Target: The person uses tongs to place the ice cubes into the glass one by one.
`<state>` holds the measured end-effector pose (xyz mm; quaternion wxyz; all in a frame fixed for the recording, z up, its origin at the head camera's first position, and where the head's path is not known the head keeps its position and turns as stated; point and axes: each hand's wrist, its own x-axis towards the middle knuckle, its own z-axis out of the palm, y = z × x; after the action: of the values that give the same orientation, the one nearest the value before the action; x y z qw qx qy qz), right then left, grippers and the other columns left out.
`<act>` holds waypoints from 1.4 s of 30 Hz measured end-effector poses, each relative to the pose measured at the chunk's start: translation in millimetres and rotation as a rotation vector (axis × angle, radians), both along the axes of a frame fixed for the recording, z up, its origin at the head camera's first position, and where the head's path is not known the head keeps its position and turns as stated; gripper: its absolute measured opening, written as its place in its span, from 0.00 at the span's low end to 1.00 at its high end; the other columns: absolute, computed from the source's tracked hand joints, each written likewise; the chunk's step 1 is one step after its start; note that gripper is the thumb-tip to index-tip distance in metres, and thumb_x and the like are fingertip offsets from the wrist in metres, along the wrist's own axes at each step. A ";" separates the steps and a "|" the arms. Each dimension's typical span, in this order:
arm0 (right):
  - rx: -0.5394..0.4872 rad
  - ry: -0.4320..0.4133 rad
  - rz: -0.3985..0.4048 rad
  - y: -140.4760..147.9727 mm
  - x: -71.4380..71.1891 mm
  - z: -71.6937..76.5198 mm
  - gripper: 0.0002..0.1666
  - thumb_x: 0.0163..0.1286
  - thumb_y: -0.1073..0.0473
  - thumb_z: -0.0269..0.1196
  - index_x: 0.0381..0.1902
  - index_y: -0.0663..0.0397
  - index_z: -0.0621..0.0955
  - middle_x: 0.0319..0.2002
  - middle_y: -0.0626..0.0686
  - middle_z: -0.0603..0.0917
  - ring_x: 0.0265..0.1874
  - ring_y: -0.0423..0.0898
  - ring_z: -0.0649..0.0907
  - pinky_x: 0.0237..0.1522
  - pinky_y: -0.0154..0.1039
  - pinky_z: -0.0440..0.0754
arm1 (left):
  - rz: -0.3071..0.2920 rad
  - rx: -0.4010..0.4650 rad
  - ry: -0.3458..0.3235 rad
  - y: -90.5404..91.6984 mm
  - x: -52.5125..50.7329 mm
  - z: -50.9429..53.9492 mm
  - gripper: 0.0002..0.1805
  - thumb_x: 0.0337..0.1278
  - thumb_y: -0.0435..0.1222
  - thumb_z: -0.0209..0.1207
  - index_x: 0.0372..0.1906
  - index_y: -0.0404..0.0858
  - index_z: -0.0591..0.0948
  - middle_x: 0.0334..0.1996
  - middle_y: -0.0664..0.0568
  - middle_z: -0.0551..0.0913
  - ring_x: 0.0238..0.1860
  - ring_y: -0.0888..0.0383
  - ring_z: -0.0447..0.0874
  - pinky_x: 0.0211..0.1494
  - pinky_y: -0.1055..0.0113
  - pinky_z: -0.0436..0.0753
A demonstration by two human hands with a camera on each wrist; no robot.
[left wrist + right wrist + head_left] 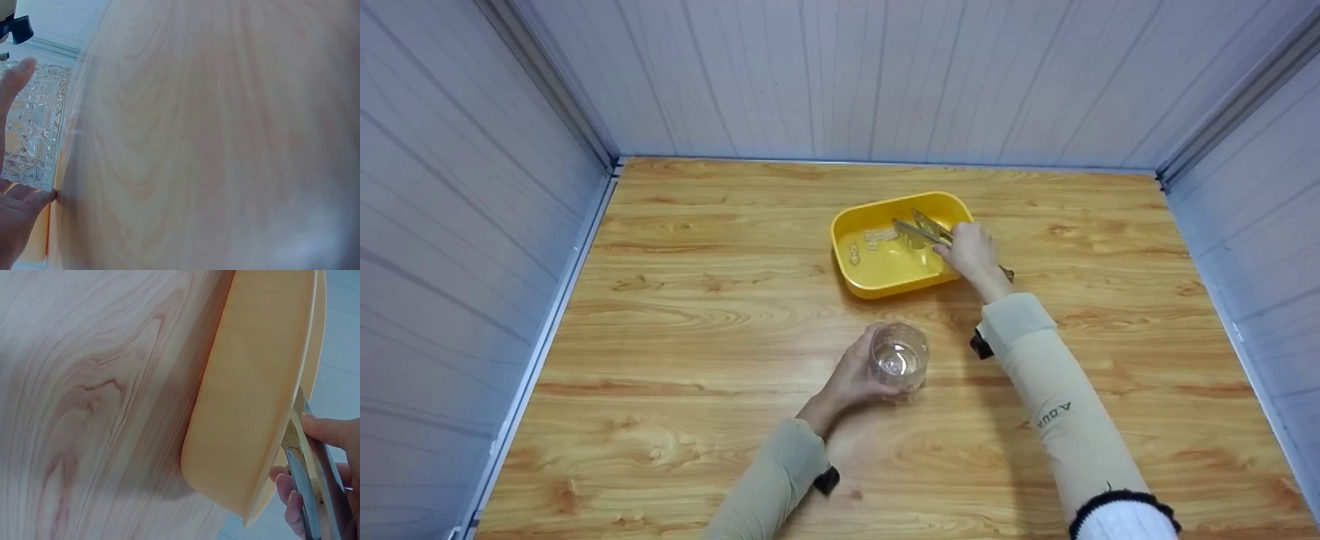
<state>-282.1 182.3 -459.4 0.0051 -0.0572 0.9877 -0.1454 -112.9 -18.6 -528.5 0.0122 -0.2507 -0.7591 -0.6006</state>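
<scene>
1. My left hand (859, 375) is wrapped round a clear, patterned glass (900, 356), upright over the desk (697, 337), nearer me than the yellow tub (885, 288) and apart from it.
2. My right hand (973, 253) grips metal tongs (924, 235) over the tub's right end, their tips parted inside it.
3. Small clear pieces (881, 235) lie in the tub's left half, near the tongs; I can't tell whether they touch.

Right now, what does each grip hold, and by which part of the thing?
Left grip: the patterned glass tumbler, round its side. Right grip: the metal tongs, by their arms.
</scene>
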 end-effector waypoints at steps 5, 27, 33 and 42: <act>0.010 -0.030 -0.021 -1.4 -0.8 -1.1 0.20 0.56 0.48 0.62 0.19 0.60 0.75 0.17 0.53 0.73 0.17 0.50 0.72 0.18 0.43 0.71 | 0.002 -0.007 0.039 0.2 0.9 1.0 0.49 0.18 0.29 0.74 0.57 0.28 0.62 0.50 0.40 0.72 0.53 0.49 0.70 0.59 0.63 0.67; 0.000 -0.038 -0.018 -6.3 -3.5 -4.0 0.19 0.55 0.50 0.63 0.23 0.64 0.76 0.19 0.54 0.73 0.20 0.51 0.72 0.21 0.46 0.72 | -0.020 0.028 -0.003 -0.7 -0.6 -1.3 0.49 0.18 0.28 0.73 0.57 0.29 0.62 0.51 0.40 0.72 0.53 0.50 0.70 0.59 0.62 0.67; 0.033 -0.018 -0.012 -7.1 -4.9 -4.7 0.19 0.56 0.51 0.62 0.23 0.64 0.77 0.18 0.55 0.74 0.19 0.52 0.74 0.20 0.46 0.73 | -0.019 0.028 0.017 -1.0 -0.5 -1.4 0.49 0.18 0.28 0.73 0.57 0.28 0.61 0.51 0.39 0.72 0.53 0.49 0.70 0.59 0.62 0.67; 0.038 -0.024 -0.033 -11.5 -4.4 -5.8 0.18 0.58 0.51 0.61 0.27 0.63 0.78 0.23 0.59 0.77 0.22 0.53 0.74 0.20 0.46 0.71 | -0.001 -0.008 0.011 0.0 -3.6 -12.2 0.51 0.17 0.31 0.74 0.58 0.32 0.62 0.52 0.44 0.72 0.54 0.52 0.69 0.60 0.62 0.66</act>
<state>-286.5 170.9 -465.1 0.0155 -0.0391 0.9910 -0.1272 -116.5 -18.6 -540.7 0.0151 -0.2543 -0.7614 -0.5961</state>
